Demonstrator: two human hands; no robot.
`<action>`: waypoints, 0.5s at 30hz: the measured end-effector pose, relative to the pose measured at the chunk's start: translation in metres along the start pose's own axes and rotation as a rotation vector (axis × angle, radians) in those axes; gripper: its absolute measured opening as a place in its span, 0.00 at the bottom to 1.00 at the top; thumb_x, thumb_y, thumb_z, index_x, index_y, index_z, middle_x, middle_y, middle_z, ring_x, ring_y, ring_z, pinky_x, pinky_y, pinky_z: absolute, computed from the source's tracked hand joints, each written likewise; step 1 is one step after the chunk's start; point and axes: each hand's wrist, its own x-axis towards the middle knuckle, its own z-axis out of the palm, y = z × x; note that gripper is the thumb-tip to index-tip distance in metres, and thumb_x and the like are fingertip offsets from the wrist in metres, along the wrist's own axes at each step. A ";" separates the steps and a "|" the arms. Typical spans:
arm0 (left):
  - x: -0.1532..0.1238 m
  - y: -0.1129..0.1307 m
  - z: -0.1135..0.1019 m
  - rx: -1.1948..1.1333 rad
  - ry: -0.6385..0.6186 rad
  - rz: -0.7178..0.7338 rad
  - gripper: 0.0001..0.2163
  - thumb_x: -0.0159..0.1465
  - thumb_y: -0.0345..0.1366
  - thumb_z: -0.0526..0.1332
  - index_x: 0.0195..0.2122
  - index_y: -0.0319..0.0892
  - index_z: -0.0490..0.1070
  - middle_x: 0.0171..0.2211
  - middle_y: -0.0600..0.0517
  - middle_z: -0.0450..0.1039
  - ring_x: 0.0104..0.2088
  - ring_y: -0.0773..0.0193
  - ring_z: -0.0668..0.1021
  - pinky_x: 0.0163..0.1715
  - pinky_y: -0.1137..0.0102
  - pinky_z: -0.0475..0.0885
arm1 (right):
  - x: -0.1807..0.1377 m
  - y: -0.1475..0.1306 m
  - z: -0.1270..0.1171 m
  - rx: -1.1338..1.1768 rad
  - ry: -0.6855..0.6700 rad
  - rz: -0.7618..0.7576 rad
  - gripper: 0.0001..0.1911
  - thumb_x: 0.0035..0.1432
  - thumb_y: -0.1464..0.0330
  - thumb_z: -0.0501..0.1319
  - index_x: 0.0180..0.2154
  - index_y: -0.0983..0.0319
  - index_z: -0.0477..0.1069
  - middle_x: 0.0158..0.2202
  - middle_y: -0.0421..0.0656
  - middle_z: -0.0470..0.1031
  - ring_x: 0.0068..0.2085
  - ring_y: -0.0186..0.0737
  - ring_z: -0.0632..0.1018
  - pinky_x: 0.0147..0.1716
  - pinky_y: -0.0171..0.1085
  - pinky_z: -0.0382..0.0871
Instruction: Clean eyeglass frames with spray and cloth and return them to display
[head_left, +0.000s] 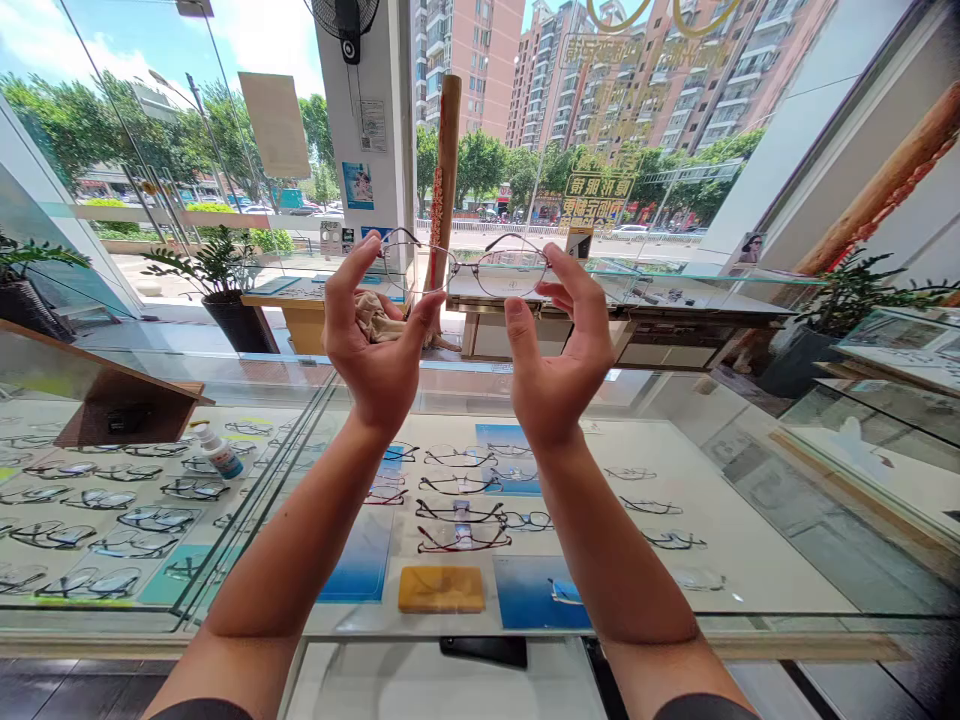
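In open air above the bench (757, 540), left fingers (351, 280), beside bunched cloth (369, 318), and right fingers (581, 285) hold the eyeglasses (465, 268) by opposite edges.

A pair of glasses (466, 268) with thin rims, clear lenses and a dark bridge is held up roughly level — one end at the left hand (379, 365), the other at the right hand (562, 350). Dark-tipped arms show above the rims. A beige cloth (373, 318) — crumpled, partly hidden — sits bunched in the left hand, below the lens there.
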 end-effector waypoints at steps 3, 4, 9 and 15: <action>0.000 -0.003 0.001 -0.003 0.015 0.027 0.33 0.65 0.55 0.75 0.68 0.53 0.68 0.69 0.44 0.71 0.62 0.47 0.80 0.51 0.56 0.82 | -0.001 -0.004 -0.001 -0.018 0.001 -0.019 0.28 0.77 0.61 0.57 0.74 0.45 0.63 0.70 0.45 0.73 0.67 0.56 0.77 0.64 0.63 0.75; 0.000 -0.003 0.001 -0.007 0.016 0.023 0.34 0.65 0.56 0.75 0.67 0.53 0.68 0.68 0.44 0.71 0.62 0.47 0.80 0.51 0.56 0.82 | -0.001 -0.006 -0.001 -0.022 0.000 -0.018 0.29 0.77 0.61 0.57 0.75 0.44 0.62 0.70 0.45 0.73 0.67 0.56 0.76 0.64 0.63 0.75; 0.000 -0.001 0.001 -0.027 -0.006 -0.056 0.34 0.65 0.56 0.74 0.68 0.54 0.67 0.69 0.43 0.71 0.58 0.48 0.82 0.49 0.56 0.82 | -0.001 -0.011 -0.001 0.000 -0.016 0.028 0.29 0.77 0.62 0.58 0.75 0.44 0.61 0.71 0.46 0.72 0.68 0.58 0.76 0.64 0.64 0.76; 0.001 0.003 0.000 -0.006 0.001 -0.073 0.32 0.65 0.57 0.74 0.66 0.53 0.69 0.68 0.44 0.71 0.60 0.48 0.80 0.53 0.55 0.82 | -0.002 -0.009 0.001 0.036 -0.038 0.057 0.29 0.77 0.64 0.58 0.75 0.45 0.60 0.71 0.46 0.72 0.65 0.54 0.79 0.60 0.58 0.79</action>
